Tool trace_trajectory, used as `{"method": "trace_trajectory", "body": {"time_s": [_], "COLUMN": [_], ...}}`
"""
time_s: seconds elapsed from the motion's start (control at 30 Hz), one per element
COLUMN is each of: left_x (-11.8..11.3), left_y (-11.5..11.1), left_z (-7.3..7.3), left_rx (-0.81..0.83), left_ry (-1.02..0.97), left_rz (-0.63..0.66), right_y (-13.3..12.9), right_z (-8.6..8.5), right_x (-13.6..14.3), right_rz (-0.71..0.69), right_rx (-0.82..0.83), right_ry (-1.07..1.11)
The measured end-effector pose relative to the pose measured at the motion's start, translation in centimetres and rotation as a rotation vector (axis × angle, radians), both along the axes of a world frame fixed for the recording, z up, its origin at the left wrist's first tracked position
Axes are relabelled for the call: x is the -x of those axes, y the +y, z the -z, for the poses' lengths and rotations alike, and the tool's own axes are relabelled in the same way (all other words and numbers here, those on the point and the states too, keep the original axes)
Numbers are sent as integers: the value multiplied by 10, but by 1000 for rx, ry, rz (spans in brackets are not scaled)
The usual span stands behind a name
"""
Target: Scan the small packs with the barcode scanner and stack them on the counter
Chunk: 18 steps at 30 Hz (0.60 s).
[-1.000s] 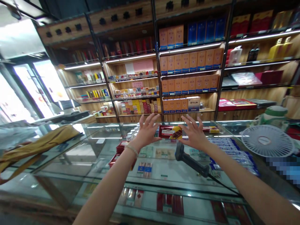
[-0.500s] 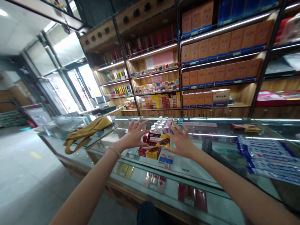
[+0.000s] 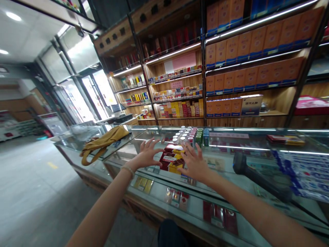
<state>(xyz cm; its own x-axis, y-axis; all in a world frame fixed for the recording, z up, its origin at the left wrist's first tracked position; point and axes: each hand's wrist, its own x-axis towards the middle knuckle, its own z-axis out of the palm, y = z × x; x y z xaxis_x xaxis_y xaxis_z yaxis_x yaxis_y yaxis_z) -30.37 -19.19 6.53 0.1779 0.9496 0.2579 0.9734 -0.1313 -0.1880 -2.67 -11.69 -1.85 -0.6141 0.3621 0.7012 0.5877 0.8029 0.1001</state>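
Note:
Red-and-yellow chocolate packs (image 3: 168,159) sit stacked on the glass counter (image 3: 144,168) in front of me. At the left side of the stack is my left hand (image 3: 147,155), its fingers spread and its palm facing inward. My right hand (image 3: 194,162) hovers at the stack's right side, fingers also apart, partly covering the packs. Neither hand holds anything; whether the right fingertips touch the packs I cannot tell. Just behind the stack stand rows of small white-capped containers (image 3: 182,138), with green ones (image 3: 199,138) beside them.
A black handheld scanner (image 3: 259,176) with a cable lies to the right, near blue-and-white packets (image 3: 305,175). On the left of the counter rests a mustard-coloured bag (image 3: 108,140). Flat red-and-yellow packs (image 3: 285,139) lie at the back right. Shelves with orange boxes (image 3: 239,82) rise behind.
The view has shifted left, so the counter appears further right. Both hands stay open around the chocolate packs, which now look more evenly stacked. More of the scanner shows.

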Motion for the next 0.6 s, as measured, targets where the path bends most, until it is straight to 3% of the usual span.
{"method": "trace_trajectory", "body": {"time_s": [0.37, 0.6], "left_x": [12, 7], "left_y": [2, -2], "left_z": [21, 18], "left_rx": [-19, -7], "left_ry": [-43, -53], "left_rz": [9, -22], "right_y": [-3, -3], "right_z": [5, 4], "right_x": [5, 6], "right_rz": [-12, -16], "right_rx": [-13, -2], "right_ry": [-21, -23]}}
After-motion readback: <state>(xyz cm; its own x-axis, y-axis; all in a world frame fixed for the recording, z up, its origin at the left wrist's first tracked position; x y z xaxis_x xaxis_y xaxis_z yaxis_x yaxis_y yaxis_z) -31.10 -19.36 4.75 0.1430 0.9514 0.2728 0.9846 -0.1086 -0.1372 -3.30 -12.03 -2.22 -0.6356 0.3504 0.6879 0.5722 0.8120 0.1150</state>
